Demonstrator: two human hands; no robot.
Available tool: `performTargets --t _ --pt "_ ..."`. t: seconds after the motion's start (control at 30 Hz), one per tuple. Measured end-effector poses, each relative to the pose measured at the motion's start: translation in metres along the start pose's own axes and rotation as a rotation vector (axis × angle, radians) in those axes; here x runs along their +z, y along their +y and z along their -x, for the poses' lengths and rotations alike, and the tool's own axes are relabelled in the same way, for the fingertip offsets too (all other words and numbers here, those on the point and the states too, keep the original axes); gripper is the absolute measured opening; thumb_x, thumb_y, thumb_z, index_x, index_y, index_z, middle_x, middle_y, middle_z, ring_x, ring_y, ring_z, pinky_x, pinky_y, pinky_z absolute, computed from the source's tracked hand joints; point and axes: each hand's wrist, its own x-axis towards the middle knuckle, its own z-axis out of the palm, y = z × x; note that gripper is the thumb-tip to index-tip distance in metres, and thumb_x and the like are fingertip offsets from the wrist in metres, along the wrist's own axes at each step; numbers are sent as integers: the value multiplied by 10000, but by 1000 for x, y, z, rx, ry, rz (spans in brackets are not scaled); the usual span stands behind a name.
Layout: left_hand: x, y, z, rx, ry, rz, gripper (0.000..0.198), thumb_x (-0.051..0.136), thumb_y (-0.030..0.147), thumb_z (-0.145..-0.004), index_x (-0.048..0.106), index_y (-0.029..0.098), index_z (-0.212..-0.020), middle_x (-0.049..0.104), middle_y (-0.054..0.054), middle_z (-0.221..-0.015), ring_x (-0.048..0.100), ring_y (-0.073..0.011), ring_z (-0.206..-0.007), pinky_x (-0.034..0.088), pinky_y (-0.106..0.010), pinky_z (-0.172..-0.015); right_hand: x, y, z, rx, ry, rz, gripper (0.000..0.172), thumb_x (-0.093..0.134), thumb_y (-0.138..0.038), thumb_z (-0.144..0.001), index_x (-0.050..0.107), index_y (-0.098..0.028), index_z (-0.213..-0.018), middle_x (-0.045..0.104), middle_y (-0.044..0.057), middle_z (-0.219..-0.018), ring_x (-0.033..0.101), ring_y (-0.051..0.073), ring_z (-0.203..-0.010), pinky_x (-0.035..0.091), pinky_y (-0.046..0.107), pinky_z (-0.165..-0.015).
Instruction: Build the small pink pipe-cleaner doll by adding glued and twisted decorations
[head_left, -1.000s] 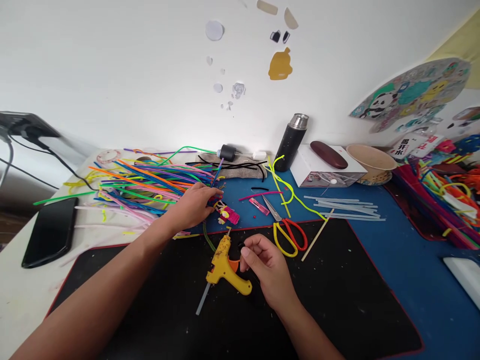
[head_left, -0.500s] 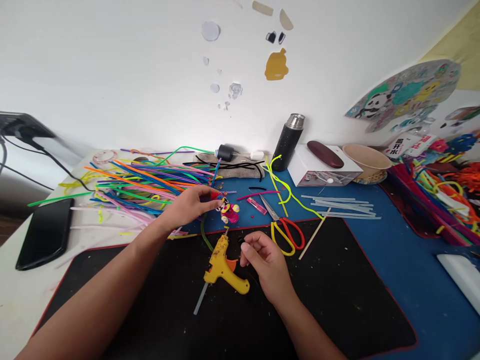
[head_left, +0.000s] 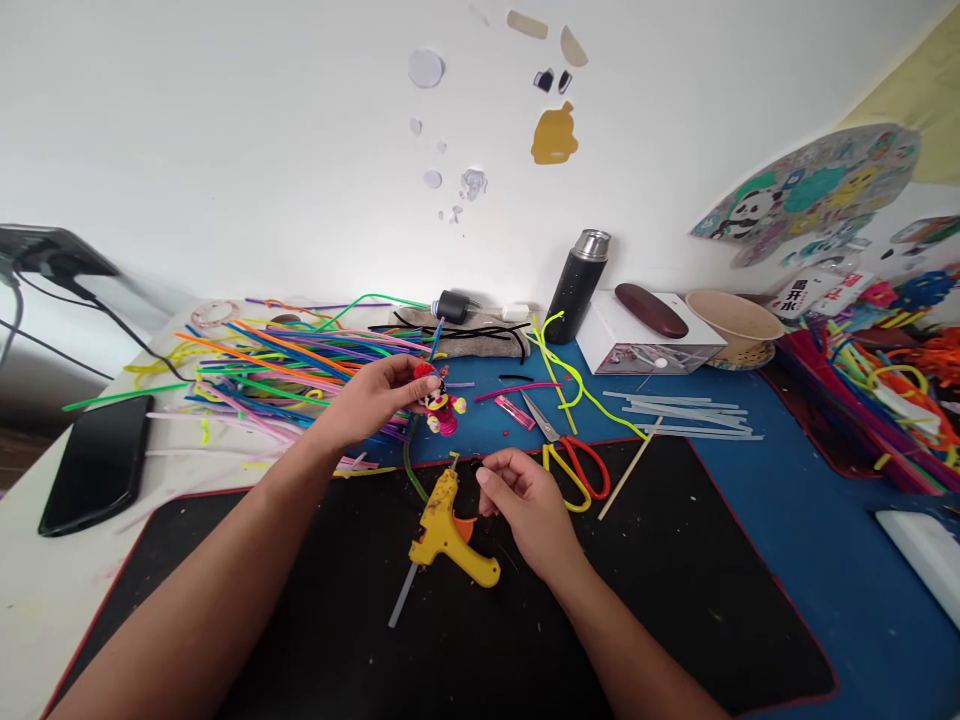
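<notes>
While the left hand (head_left: 371, 397) pinches the pink figure (head_left: 443, 410) upright just above the surface (head_left: 675, 600), up and left of the right hand (head_left: 525, 497), that hand curls beside the glue gun (head_left: 448, 530), its grip too hidden to tell.

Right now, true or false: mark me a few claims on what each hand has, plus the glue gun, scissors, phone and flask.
1. The left hand holds the small pink-and-yellow pipe-cleaner figure. True.
2. The right hand grips the yellow hot glue gun. False: the gun lies on the black mat, just left of that hand.
3. The yellow-and-red-handled scissors lie untouched to the right of the right hand. True.
4. The black smartphone lies on the blue mat. False: it lies on the white tabletop at the far left.
5. The black steel-capped flask lies on its side. False: it stands upright.
</notes>
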Motion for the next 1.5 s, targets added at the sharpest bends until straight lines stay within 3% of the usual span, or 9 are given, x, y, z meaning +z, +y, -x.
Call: performTargets --t 0.17,0.43,0.83,1.5 --pt "1 7 0 74 79 63 488 828 612 -797 700 169 -957 662 -18 -849 637 -189 -790 577 -300 -732 2 -6 -15 32 -21 30 327 785 -488 -818 649 -192 -831 578 -60 -511 501 114 -468 428 249 -513" --pt "4 3 1 140 111 166 390 854 536 -811 730 187 -934 690 -25 -849 634 -175 -756 547 -279 -702 13 -2 -26 94 6 -7 278 774 -442 -767 643 -197 -778 435 -110 -431 380 83 -386 295 225 -425" --pt "9 11 6 143 123 207 386 882 517 -788 750 179 -921 675 -40 -845 635 -179 -758 562 -251 -619 20 0 -28 82 65 -49 303 808 -452 -738 639 -201 -751 386 -114 -472 335 73 -393 233 233 -412" --pt "12 14 8 133 101 209 353 879 503 -796 739 195 -898 664 -21 -818 612 -164 -725 564 -260 -640 23 -2 -28 73 75 -74 284 804 -431 -734 627 -209 -734 408 -111 -472 335 77 -400 218 247 -421"
